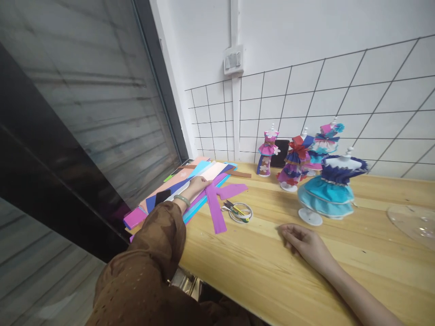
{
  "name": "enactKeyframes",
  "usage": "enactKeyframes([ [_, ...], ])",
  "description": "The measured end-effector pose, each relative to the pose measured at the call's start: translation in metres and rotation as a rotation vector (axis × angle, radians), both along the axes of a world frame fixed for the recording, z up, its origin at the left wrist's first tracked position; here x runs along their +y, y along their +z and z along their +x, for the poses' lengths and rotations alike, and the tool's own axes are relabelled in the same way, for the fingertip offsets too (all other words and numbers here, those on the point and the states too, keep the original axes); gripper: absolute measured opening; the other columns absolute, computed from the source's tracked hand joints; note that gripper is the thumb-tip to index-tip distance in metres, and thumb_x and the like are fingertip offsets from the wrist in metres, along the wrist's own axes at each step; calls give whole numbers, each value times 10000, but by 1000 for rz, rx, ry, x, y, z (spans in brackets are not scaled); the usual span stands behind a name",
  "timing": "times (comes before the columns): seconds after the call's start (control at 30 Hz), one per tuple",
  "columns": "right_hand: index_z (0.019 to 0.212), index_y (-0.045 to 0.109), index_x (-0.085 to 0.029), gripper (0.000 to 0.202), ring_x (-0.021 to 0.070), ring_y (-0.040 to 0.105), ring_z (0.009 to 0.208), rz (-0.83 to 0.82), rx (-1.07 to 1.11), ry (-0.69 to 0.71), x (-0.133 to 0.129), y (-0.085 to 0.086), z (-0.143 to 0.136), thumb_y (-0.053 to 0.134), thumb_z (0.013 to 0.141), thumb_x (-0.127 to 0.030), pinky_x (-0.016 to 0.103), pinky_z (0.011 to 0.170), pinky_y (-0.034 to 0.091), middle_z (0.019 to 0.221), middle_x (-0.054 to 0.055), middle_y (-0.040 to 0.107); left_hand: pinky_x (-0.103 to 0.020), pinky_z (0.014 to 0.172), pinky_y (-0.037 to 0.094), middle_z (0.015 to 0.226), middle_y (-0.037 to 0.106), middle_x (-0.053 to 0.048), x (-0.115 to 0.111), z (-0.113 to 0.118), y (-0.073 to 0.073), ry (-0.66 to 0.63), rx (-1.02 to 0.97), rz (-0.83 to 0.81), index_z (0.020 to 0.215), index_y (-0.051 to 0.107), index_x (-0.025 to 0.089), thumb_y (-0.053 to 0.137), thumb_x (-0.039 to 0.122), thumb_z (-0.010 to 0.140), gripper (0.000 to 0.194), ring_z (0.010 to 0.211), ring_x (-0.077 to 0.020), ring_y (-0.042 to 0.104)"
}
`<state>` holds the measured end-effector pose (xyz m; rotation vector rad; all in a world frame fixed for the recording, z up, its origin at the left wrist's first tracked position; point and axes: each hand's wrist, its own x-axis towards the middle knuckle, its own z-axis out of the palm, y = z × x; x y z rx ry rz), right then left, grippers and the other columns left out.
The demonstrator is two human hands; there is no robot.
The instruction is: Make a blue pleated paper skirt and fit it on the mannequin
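Observation:
My left hand (199, 184), with a bangle at the wrist, is at the pile of coloured sheets (200, 204) on the left of the table; its fingertips are pressed together at the pile's right side, by a purple strip (216, 213), and what they hold, if anything, is too small to tell. Curled above the wooden table (244, 262), my right hand (299, 240) has its fingers drawn together, with nothing plainly visible in them. Scissors and a white ring (240, 213) lie between the hands. A second purple piece (233, 191) rests behind them.
Several small dress forms stand at the back right, the nearest in a blue ruffled dress (328, 194). A dark phone-like object (280, 154) leans behind them. A clear plastic piece (413, 222) lies at the far right. A wire grid (292, 106) lines the wall.

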<state>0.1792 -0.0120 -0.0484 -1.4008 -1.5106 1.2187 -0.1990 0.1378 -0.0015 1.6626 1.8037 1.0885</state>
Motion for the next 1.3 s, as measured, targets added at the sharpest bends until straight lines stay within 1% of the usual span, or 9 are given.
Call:
enactKeyframes([
  [0.23, 952, 575, -123, 437, 105, 486, 453, 34, -16, 45, 1, -1, 0, 510, 769, -515, 239, 421, 403, 568, -17, 535, -358, 760, 517, 1057, 582, -78, -6, 10, 11, -36, -80, -11, 1098, 535, 130, 504, 328, 868, 305, 893, -163, 588],
  [0.4, 936, 579, -125, 409, 98, 476, 442, 44, -31, 44, 2, -1, -1, 510, 770, -492, 227, 406, 393, 557, -27, 525, -340, 732, 519, 991, 603, -70, -6, -16, 27, -25, 2, -24, 1044, 559, 117, 521, 328, 858, 284, 842, -151, 597],
  [0.53, 930, 582, -123, 401, 96, 478, 445, 49, -44, 35, 3, -2, -2, 511, 762, -480, 221, 402, 391, 553, -27, 530, -403, 831, 485, 1093, 579, -85, -3, -28, 35, 1, 155, -30, 1085, 549, 132, 513, 343, 859, 311, 961, -187, 574],
  [0.67, 925, 583, -126, 409, 96, 483, 431, 44, -38, 23, 3, -2, -3, 517, 748, -489, 222, 397, 392, 547, -29, 539, -402, 1013, 331, 1193, 556, -117, 5, -7, 29, -44, 288, -20, 1025, 619, 162, 670, 372, 702, 388, 1183, -270, 445],
  [0.8, 902, 592, -137, 417, 95, 480, 415, 27, 24, 24, 3, 0, -3, 547, 725, -512, 220, 386, 382, 531, -35, 534, -321, 937, 382, 928, 643, -68, 12, 28, 12, -185, 324, -60, 630, 649, 180, 773, 415, 472, 310, 1060, -274, 516],
  [0.87, 894, 597, -139, 411, 91, 472, 412, 26, 43, 24, 2, 1, -3, 557, 723, -510, 218, 386, 379, 524, -36, 530, -305, 831, 425, 753, 621, -50, 13, 38, 6, -221, 297, -67, 485, 568, 177, 801, 339, 383, 302, 928, -260, 554],
  [0.97, 887, 606, -143, 404, 91, 470, 411, 21, 54, 18, 2, 3, -4, 569, 716, -507, 218, 383, 382, 522, -33, 539, -280, 699, 432, 619, 561, -8, 13, 43, 6, -251, 199, -50, 471, 521, 171, 782, 293, 412, 294, 740, -195, 552],
  [1.13, 875, 608, -149, 369, 93, 476, 407, 23, 75, 26, 3, 0, -3, 590, 703, -475, 214, 370, 381, 515, -33, 545, -244, 619, 405, 619, 559, 10, 8, 40, 30, -255, -54, 20, 650, 561, 151, 702, 393, 594, 286, 633, -127, 513],
  [1.3, 871, 595, -153, 345, 89, 479, 419, 28, 71, 44, 4, -2, -3, 568, 727, -466, 210, 382, 384, 529, -37, 543, -241, 623, 431, 699, 615, -20, 5, 48, 55, -250, -338, 69, 769, 553, 144, 706, 441, 611, 369, 654, -122, 549],
])
